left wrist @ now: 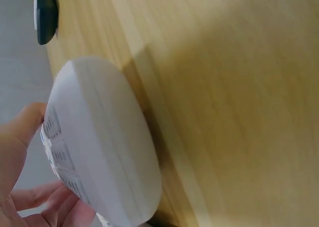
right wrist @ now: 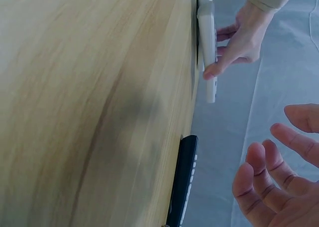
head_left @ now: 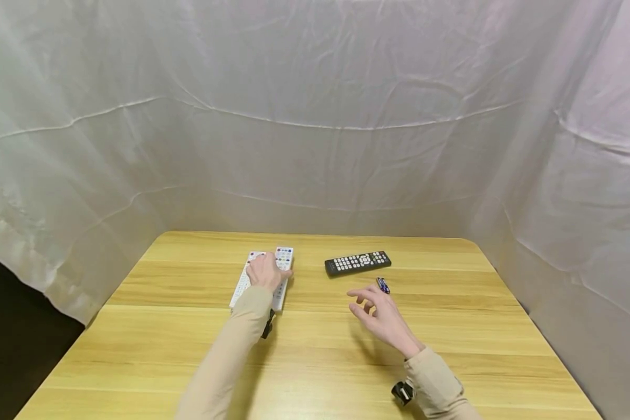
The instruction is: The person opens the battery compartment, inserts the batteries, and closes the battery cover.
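My left hand (head_left: 265, 271) grips a white remote control (head_left: 284, 255) by its sides. A second white remote control (head_left: 240, 287) lies on its left, partly covered by the hand. In the left wrist view the held white remote (left wrist: 112, 147) shows its rounded end close up, with the thumb along one edge. The right wrist view has the left hand (right wrist: 244, 40) from the side, thumb against the remote. My right hand (head_left: 380, 315) hovers over the table with loosely bent fingers, holding nothing. Small dark-blue batteries (head_left: 382, 285) lie just beyond it.
A black remote control (head_left: 358, 263) with pale buttons lies at the back of the wooden table (head_left: 315, 361), between and beyond the hands. Grey-white curtains (head_left: 315, 169) hang behind and on both sides of the table.
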The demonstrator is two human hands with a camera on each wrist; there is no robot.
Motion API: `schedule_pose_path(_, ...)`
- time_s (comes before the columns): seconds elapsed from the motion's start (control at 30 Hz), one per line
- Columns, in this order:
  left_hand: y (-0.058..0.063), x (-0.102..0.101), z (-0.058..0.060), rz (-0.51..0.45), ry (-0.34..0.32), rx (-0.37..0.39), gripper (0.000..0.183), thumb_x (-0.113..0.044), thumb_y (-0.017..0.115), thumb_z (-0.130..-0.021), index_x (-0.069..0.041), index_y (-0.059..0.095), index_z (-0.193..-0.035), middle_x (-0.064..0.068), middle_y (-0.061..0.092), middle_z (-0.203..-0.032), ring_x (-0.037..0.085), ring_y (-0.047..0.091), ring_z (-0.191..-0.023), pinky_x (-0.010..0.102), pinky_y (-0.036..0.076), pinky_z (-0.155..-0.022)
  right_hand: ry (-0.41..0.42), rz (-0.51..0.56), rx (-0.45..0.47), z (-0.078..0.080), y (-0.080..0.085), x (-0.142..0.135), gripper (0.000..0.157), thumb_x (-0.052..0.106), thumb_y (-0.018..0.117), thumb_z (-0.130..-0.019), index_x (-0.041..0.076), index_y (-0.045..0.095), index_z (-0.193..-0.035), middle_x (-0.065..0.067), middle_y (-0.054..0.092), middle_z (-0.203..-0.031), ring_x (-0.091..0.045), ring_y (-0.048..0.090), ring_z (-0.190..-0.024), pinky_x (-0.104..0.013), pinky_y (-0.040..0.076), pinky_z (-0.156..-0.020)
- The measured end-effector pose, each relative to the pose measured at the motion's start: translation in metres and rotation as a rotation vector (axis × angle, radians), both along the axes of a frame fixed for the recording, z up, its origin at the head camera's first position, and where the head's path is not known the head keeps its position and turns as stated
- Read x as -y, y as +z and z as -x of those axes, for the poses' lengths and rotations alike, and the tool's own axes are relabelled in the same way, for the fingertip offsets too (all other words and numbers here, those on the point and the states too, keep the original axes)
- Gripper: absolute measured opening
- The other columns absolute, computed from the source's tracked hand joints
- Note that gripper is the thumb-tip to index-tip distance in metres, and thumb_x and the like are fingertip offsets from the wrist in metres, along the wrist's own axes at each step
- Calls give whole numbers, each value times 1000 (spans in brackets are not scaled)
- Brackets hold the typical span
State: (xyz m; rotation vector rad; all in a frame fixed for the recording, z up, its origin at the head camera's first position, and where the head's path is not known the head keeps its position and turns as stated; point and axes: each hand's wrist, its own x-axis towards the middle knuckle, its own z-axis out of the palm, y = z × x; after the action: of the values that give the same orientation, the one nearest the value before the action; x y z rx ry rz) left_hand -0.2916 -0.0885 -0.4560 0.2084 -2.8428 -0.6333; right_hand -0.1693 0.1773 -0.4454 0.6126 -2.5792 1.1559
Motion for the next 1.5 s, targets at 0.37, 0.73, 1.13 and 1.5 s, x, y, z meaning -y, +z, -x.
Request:
schedule_pose_path(0.37, -10, 3, 1, 16, -5, 10, 51, -38, 90, -70, -2, 64, -95, 17, 69, -85, 30, 63, -76, 44, 55, -73, -13, -23, 3, -3, -2, -2, 27, 8, 72, -90, 2, 72, -116, -6, 65, -95, -11, 58, -73, -16, 47, -64)
schedule_pose_path(0.73, -12, 5, 3, 26, 1, 30, 48, -38, 88, -73, -2, 63, -94, 16, 69, -83, 28, 62, -74, 43, 55, -73, -13, -18, 22, -4, -2, -3, 26, 8, 71, -91, 3, 72, -116, -7, 65, -95, -5, 57, -73, -15, 48, -62)
schedule_pose_path(1.13, -12, 5, 5, 64, 8, 36, 48, -40, 87, -74, -3, 64, -95, 13, 69, -81, 26, 61, -71, 40, 54, -68, -19, -15, 27, -4, -2, -6, 25, 10, 71, -92, 4, 72, -116, -7, 66, -96, -3, 56, -72, -16, 48, -62)
schedule_pose_path(1.5, -14, -3, 9, 340, -32, -92, 53, -58, 74, -83, -7, 66, -72, 14, 67, -85, 25, 58, -63, 33, 50, -52, -43, -13, 50, -4, -2, -10, 27, 9, 71, -91, 3, 71, -117, -7, 65, -96, -3, 56, -73, -16, 47, -60)
